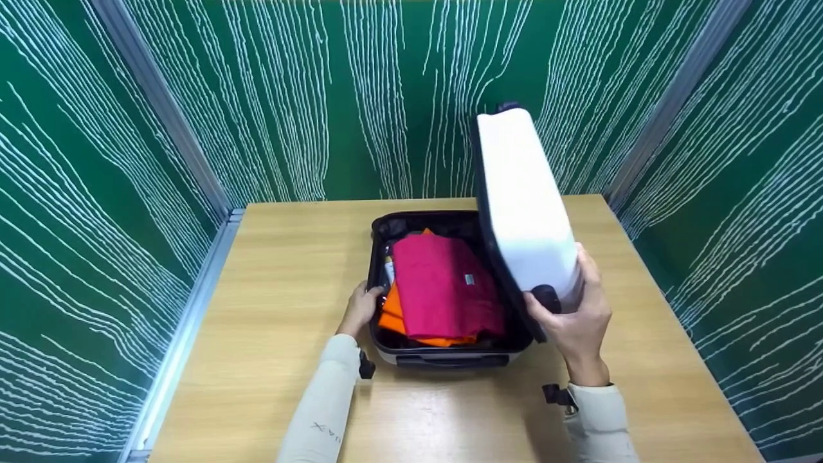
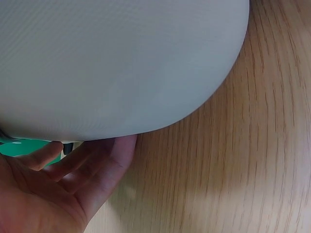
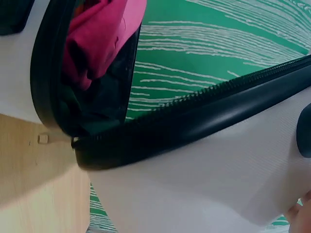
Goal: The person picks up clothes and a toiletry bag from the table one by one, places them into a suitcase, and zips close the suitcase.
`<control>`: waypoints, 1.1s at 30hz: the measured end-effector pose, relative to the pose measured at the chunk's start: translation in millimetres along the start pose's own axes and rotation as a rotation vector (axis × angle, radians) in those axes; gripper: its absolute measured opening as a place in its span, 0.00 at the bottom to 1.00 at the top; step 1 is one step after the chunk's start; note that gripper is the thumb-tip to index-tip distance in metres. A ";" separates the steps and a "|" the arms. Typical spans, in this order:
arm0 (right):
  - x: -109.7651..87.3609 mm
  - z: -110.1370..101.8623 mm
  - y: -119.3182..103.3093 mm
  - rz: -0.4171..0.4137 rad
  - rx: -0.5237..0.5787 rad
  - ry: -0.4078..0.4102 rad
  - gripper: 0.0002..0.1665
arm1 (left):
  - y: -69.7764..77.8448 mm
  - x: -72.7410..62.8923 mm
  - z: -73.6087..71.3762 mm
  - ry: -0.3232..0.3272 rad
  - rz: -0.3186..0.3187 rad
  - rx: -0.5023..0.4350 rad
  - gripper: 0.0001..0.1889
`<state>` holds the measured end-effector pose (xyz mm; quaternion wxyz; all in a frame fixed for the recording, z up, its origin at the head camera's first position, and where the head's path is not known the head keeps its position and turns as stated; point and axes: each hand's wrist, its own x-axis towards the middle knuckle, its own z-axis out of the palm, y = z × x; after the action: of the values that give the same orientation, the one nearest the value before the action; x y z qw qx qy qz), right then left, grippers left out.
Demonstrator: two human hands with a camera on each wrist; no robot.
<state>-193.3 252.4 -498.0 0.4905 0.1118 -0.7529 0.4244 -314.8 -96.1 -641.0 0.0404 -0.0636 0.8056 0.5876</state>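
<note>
A small white suitcase point(image 1: 379, 344) with black edging lies open on the table. Its lid point(image 1: 530, 199) stands tilted up at the right side. My right hand point(image 1: 582, 312) grips the lid's near corner, thumb beside a black wheel point(image 1: 545, 298). At the left rim, my left hand point(image 1: 361, 310) holds the base, thumb at the edge; in the left wrist view its fingers point(image 2: 104, 170) lie along the white shell, tips partly hidden. Inside the base, folded magenta cloth point(image 1: 434, 283) with a small tag covers orange cloth point(image 1: 392, 315). Magenta cloth also shows in the right wrist view.
A wooden table point(image 1: 289, 257) carries the suitcase. Green walls point(image 1: 276, 96) with white wavy lines and grey metal posts point(image 1: 675, 96) stand at the back and both sides. Along the base's left inner side are small items point(image 1: 389, 263), partly hidden by the cloth.
</note>
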 end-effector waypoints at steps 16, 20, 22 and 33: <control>-17.5 37.5 3.2 -0.312 -0.026 -0.141 0.50 | 0.7 -2.0 0.1 -0.004 -0.001 -0.017 0.20; -20.4 43.9 -1.9 -0.342 -0.043 -0.168 0.51 | -0.2 -2.8 0.3 0.004 0.000 -0.020 0.18; -22.4 47.0 -4.5 -0.354 -0.061 -0.191 0.51 | -1.0 -2.8 0.0 0.004 0.008 -0.021 0.18; -37.6 73.6 -17.3 -0.469 -0.189 -0.388 0.52 | 0.3 -2.4 -5.0 -0.025 0.007 0.072 0.20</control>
<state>-212.0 177.4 -531.9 0.4303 0.3151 -0.8222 0.1986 -312.5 -100.7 -638.8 0.0508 -0.0518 0.8258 0.5593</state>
